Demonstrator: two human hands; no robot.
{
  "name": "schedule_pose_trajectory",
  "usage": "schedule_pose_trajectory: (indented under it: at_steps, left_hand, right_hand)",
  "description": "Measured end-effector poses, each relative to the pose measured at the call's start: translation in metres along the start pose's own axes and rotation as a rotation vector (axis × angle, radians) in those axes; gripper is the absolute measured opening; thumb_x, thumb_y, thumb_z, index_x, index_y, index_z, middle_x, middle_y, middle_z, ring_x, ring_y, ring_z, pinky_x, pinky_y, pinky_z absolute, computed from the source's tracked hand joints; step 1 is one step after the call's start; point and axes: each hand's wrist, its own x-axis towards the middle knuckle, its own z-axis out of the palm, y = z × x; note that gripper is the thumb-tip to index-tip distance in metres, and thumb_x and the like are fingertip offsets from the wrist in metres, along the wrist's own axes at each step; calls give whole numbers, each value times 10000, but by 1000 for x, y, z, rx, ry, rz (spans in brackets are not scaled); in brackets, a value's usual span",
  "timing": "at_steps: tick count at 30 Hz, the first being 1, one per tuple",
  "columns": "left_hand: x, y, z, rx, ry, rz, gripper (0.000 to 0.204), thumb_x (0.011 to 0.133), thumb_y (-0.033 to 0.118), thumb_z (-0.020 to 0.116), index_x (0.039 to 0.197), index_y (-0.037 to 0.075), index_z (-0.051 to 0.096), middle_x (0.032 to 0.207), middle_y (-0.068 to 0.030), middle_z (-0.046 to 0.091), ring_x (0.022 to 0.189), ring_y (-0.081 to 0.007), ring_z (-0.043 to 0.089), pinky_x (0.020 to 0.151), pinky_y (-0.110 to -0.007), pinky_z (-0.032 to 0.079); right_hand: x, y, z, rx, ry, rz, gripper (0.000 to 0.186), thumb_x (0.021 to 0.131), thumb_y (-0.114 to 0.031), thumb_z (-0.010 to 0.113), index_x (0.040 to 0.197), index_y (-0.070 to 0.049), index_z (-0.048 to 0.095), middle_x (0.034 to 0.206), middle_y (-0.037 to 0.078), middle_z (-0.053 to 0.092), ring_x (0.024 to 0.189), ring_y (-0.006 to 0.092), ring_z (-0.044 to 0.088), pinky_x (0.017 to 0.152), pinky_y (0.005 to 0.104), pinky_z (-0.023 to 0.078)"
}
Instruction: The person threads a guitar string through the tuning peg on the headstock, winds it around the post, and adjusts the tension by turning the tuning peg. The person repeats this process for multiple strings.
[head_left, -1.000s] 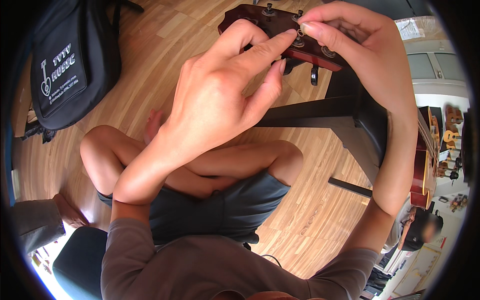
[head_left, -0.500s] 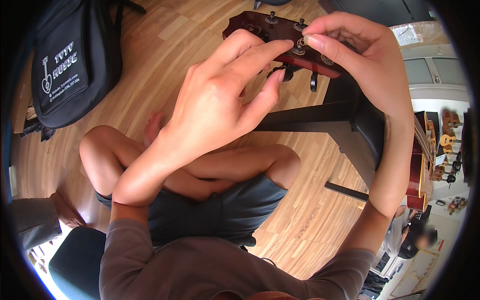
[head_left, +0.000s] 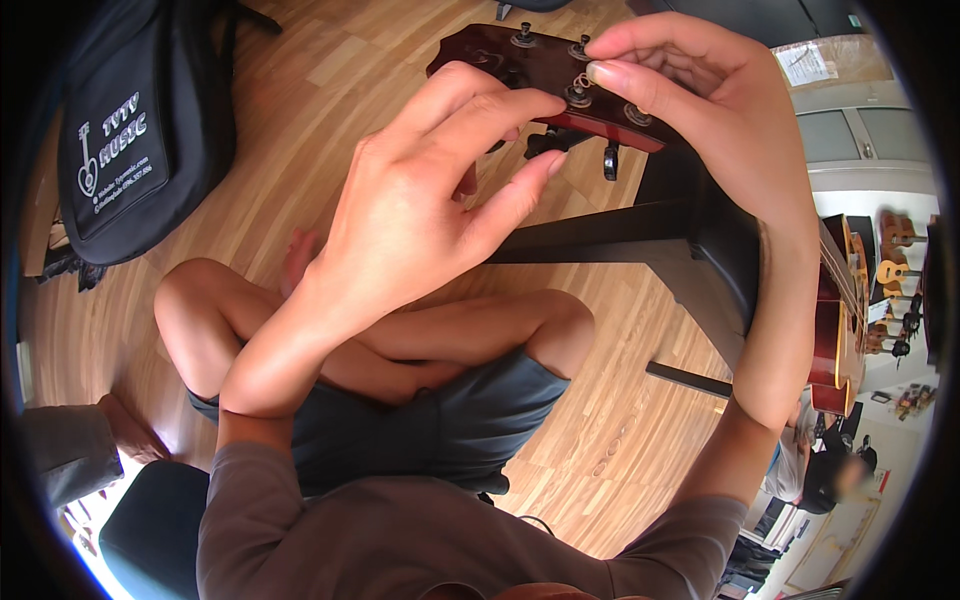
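A dark red guitar headstock (head_left: 545, 60) with metal string posts lies at the top centre. A thin guitar string (head_left: 583, 80) curls by one middle post (head_left: 578, 95). Thumb and forefinger of my right hand (head_left: 700, 85) close in a pinch at this string, above the headstock's right part; its other fingers are curled. My left hand (head_left: 430, 190) reaches over the near edge of the headstock, fingers apart. Its forefinger tip is beside the same post, while the thumb is near a black tuning peg button (head_left: 548, 143). Another black button (head_left: 611, 162) sticks out further right.
A black padded stand or bench (head_left: 640, 230) supports the neck side under my right forearm. The guitar's body (head_left: 838, 350) shows at right. A black guitar bag (head_left: 150, 140) lies at left on the wood floor (head_left: 590, 440). Another person's foot (head_left: 130, 425) is at lower left.
The headstock and both hands appear shifted slightly left in view. My right hand stays by the string post, and my left thumb and forefinger remain apart.
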Motion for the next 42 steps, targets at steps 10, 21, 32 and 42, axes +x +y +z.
schedule_pose_trajectory:
  at_steps: [10,21,32,42]
  left_hand:
    - [-1,-4,4,-1,29,26,324,768,5,885,1062,34,751,1011,-69,671,555,-54,536,502,-203,420]
    - [-2,-3,1,10,4,21,310,768,31,896,1047,45,763,1031,-53,656,556,-54,527,494,-211,416]
    - [-3,-2,0,21,8,1,259,785,53,890,1015,55,771,1018,-33,642,583,-47,519,494,-210,413]
    - [-3,-2,1,18,6,1,261,785,56,891,1017,56,770,1020,-35,642,577,-48,520,498,-212,413]
  right_hand:
    - [2,1,-3,-8,-37,-92,217,912,-47,772,1113,28,747,970,108,762,854,137,704,810,265,581]
    - [4,4,-4,121,-57,-43,219,903,-22,776,1113,27,742,995,121,765,883,155,721,830,280,588]
    - [1,27,-12,16,-113,-60,202,950,-40,725,1142,25,725,1067,62,736,1004,124,685,917,265,533]
    - [2,26,-12,-49,-166,-115,197,962,-13,697,1150,29,734,1064,51,701,992,120,663,885,242,513]
